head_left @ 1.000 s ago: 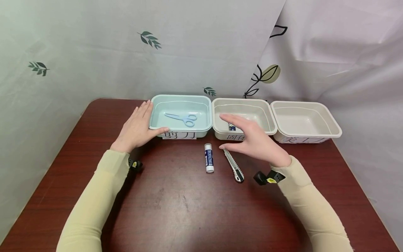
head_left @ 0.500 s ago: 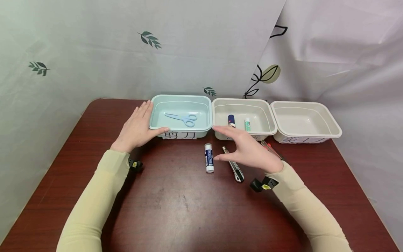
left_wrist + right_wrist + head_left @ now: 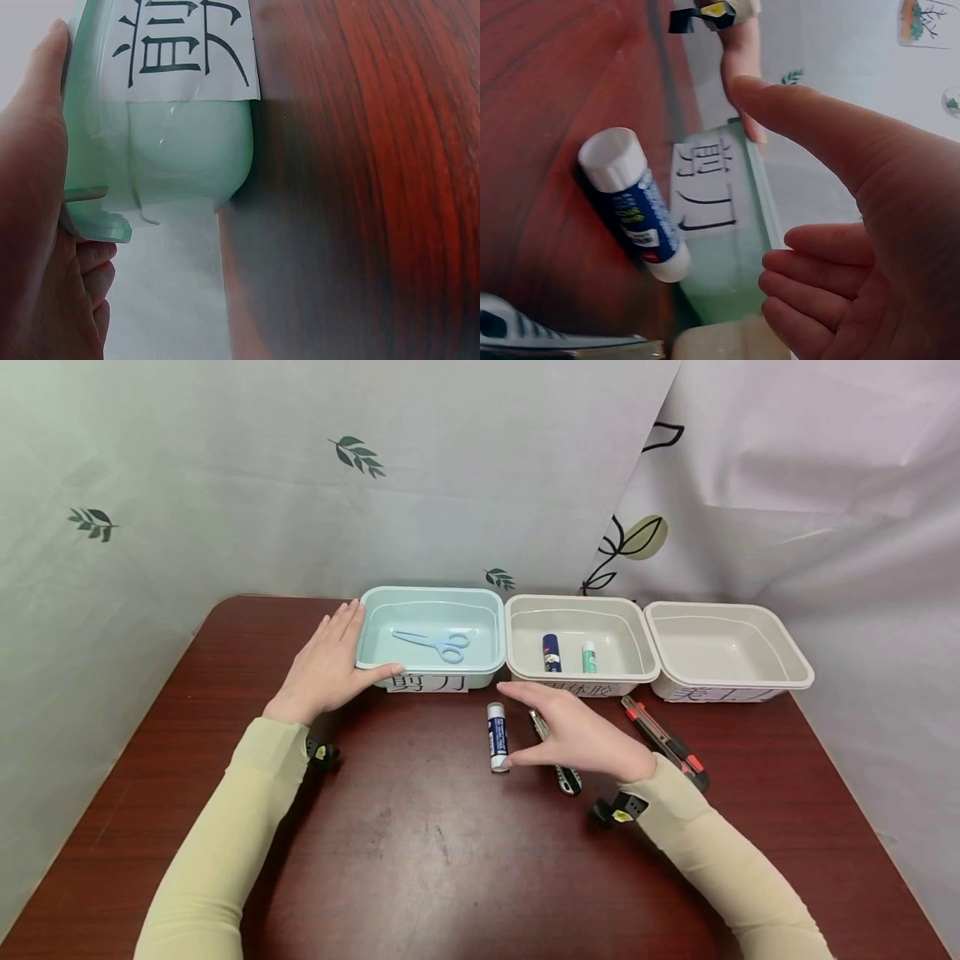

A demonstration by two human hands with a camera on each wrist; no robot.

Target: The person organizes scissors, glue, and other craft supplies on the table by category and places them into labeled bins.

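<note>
My left hand (image 3: pixel 322 664) lies at the left end of the light blue plastic box (image 3: pixel 480 672), fingers straight along its side and thumb on the front rim. Inside that box is a pair of blue scissors (image 3: pixel 450 652). My right hand (image 3: pixel 577 735) hovers over the table with thumb and fingers spread, holding nothing. Just left of its fingertips, a white and navy glue stick (image 3: pixel 497 737) lies on the table; the right wrist view shows the glue stick (image 3: pixel 646 221) apart from the palm. A silver utility knife (image 3: pixel 568 781) lies partly hidden beneath the right hand.
A beige box (image 3: pixel 637 677) in the middle holds a navy glue stick (image 3: pixel 551 652) and a small green one (image 3: pixel 589 657). Another beige box (image 3: pixel 738 684) stands at its right. A red and black utility knife (image 3: pixel 663 743) lies before them. A curtain (image 3: pixel 247 485) hangs behind the table.
My right hand has moved left and toward me, from over the middle box to beside the glue stick. The red and black utility knife has come into view. My left hand stays put.
</note>
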